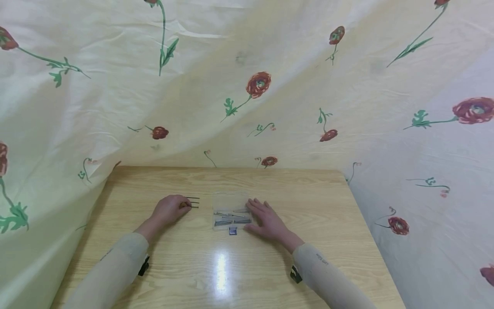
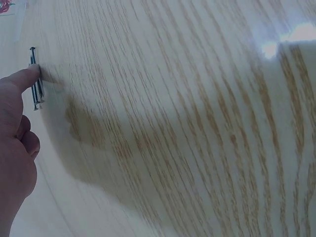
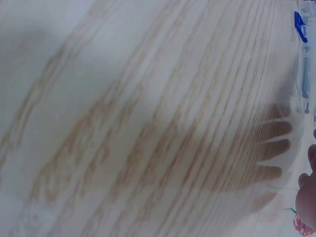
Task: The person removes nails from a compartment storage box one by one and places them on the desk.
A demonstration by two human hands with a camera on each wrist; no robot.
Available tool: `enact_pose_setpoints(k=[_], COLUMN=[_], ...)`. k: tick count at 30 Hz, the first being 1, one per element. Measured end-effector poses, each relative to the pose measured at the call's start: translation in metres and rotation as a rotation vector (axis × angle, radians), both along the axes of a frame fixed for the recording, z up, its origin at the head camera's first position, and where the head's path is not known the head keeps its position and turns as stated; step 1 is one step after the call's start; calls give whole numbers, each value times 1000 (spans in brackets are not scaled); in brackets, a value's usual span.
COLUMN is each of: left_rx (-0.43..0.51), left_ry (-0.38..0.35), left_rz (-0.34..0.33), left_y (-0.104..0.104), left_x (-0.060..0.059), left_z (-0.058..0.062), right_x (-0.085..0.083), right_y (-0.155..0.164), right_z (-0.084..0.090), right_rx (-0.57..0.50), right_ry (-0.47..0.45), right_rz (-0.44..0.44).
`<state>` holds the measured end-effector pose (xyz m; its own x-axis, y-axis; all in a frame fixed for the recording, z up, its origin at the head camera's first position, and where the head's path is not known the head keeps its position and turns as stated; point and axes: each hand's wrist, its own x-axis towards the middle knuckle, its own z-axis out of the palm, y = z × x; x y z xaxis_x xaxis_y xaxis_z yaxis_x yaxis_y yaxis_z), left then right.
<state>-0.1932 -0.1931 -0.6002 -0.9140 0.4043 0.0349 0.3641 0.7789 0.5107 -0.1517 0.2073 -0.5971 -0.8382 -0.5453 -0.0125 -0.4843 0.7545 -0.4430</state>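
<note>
On a worktop [image 1: 266, 274], splaying the right hand [image 1: 269, 221], laying the left hand [image 1: 170, 210] index-first, clamping nothing. Reaching a clear box [image 1: 230, 201] with one, touching loose nails [image 1: 195, 202] left of it with the other. Probably feeling light, stiff, kinda slick, so calling for a mid-shank pinch.

a clear plastic box [image 1: 230, 201] holds metal nails [image 1: 242, 222] on a wooden table [image 1: 316, 206], with a blue clip [image 1: 233, 231] at the box's near edge. left of the box, the left hand [image 1: 170, 210] touches three loose nails [image 1: 195, 202]; at its right edge, the right hand [image 1: 268, 221] rests, fingers spread.
</note>
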Motion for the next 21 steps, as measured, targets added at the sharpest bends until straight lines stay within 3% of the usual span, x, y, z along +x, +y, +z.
enact_pose_setpoints(k=[5, 9, 15, 21], left_rx=[22, 63, 64, 42], left_ry=[7, 21, -8, -19], left_rz=[-6, -51, -127, -200], left_y=[1, 10, 37, 65], left_x=[1, -2, -3, -2], left_z=[7, 14, 27, 30], right_x=[-1, -1, -1, 0], right_y=[1, 2, 3, 3], right_z=[-2, -5, -7, -7], right_rx=[18, 19, 22, 28], right_ry=[-16, -18, -3, -25], right_rz=[-5, -12, -13, -20])
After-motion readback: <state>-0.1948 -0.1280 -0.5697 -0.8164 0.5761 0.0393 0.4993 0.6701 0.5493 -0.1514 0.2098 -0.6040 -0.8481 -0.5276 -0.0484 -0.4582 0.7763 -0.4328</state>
